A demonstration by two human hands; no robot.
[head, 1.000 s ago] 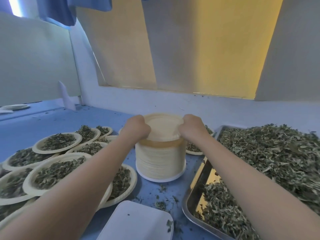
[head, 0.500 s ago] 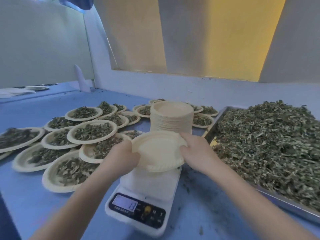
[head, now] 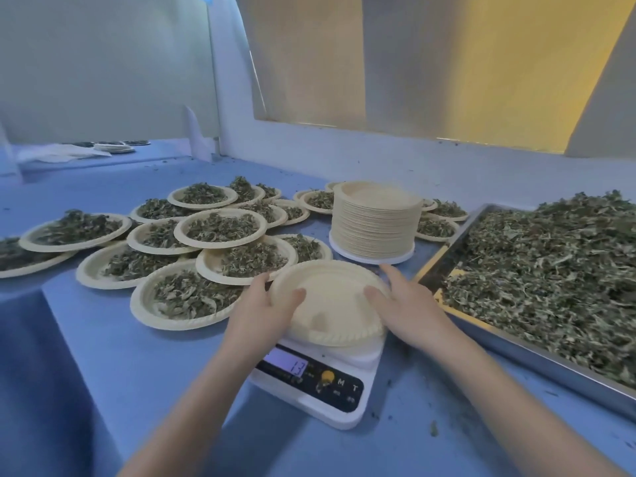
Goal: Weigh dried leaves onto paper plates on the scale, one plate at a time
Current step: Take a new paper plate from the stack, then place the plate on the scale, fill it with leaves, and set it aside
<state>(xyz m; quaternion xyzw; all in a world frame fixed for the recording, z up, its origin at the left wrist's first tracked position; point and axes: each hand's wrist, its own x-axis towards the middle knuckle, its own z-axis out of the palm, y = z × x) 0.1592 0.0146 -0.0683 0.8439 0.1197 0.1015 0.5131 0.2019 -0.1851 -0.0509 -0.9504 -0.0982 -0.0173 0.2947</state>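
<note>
- Head view: your left hand [head: 265, 311] and right hand [head: 409, 313] each grip the rim of an empty plate [head: 327, 301].
- Plate sits on the scale [head: 320, 383] on the counter [head: 137, 356].

both forearms are bare up to the frame's edge, no sleeve showing; the left hand [head: 265, 309] and right hand [head: 409, 308] wear no gloves, rings or watch.

A blue cloth-covered surface [head: 103, 356] meets a pale white back wall [head: 447, 166]. Above it, a wide recessed window [head: 447, 70] glows warm yellow, with grey-white wall panels [head: 103, 63] to the left.
</note>
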